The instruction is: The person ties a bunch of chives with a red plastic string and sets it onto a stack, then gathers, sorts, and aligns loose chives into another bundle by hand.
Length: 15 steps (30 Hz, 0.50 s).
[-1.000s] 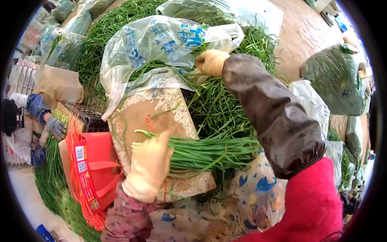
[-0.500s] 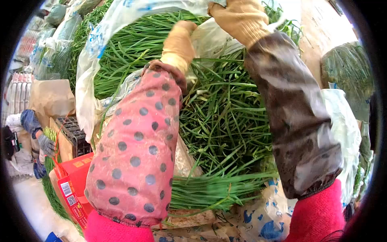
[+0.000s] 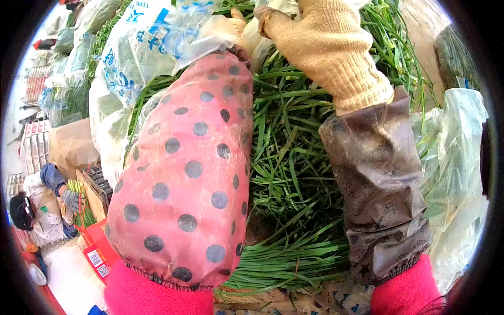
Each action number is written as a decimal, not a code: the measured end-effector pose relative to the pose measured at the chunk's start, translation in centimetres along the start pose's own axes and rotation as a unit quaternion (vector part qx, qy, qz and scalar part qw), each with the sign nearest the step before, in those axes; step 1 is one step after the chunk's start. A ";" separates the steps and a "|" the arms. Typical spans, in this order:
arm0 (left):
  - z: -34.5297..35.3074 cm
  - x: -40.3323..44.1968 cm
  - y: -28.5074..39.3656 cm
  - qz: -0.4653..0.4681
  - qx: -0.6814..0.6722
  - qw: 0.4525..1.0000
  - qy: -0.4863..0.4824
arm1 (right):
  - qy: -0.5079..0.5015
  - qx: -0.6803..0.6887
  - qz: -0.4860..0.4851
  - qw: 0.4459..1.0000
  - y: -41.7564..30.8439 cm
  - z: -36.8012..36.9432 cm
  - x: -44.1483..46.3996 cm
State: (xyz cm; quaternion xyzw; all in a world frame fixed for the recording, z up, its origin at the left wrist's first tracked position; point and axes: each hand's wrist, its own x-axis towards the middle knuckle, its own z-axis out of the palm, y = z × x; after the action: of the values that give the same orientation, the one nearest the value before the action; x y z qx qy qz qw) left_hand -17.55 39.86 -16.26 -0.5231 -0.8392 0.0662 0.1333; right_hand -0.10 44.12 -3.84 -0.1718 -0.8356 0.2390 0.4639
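Left hand [image 3: 238, 23] is partly covered by printed plastic bag [image 3: 139, 47]; right hand [image 3: 317, 44] is seen above green stalks [image 3: 294, 139]; finger grip can't be told for either.

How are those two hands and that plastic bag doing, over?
Left hand at the plastic bag, partly covered by it. Right hand nearby; both grips unclear. Green leaves between spotted sleeve and brown sleeve. Spotted sleeve blocks some view.

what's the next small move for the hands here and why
Probably smoothing the blue-printed plastic bag with the left hand: its film bunches beside that hand, and green stalks show below its creased edge. The right hand is close enough that it might steady the plastic, though its grip is unclear.
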 end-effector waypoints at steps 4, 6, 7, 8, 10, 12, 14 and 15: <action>-2.3 -0.5 -0.8 -0.011 -0.039 0.999 -0.013 | -0.051 0.036 0.015 0.998 -1.4 -0.1 -1.4; -4.2 -1.1 -1.7 -0.028 -0.065 0.997 -0.018 | -0.041 0.058 -0.005 0.998 -2.7 0.3 -1.9; -5.5 -1.5 -2.3 -0.041 -0.081 0.996 -0.021 | 0.000 0.044 -0.040 0.998 -2.9 0.4 -2.2; -6.9 -1.8 -2.9 -0.059 -0.098 0.993 -0.024 | 0.003 0.046 -0.038 0.998 -2.5 -0.1 -2.2; -9.5 -2.2 -4.6 -0.105 -0.152 0.982 -0.023 | 0.020 0.282 -0.041 0.958 -1.2 -1.9 -1.9; -8.5 -2.7 -8.8 -0.067 -0.384 0.913 0.118 | -0.017 0.434 0.130 0.891 -1.7 -3.7 -1.8; -11.9 -3.4 -11.4 -0.132 -0.535 0.829 0.092 | -0.049 0.416 0.242 0.875 -2.1 -2.7 -2.0; -12.3 -3.4 -13.0 -0.168 -0.542 0.822 0.053 | -0.146 0.442 0.282 0.839 -2.9 -3.5 -1.9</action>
State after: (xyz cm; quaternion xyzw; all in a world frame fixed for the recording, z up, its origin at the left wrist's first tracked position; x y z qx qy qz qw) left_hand -23.72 30.67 -1.80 -0.3648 -0.8061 -0.4505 -0.1187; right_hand 3.71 41.60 -1.91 -0.1402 -0.6150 0.7255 0.2754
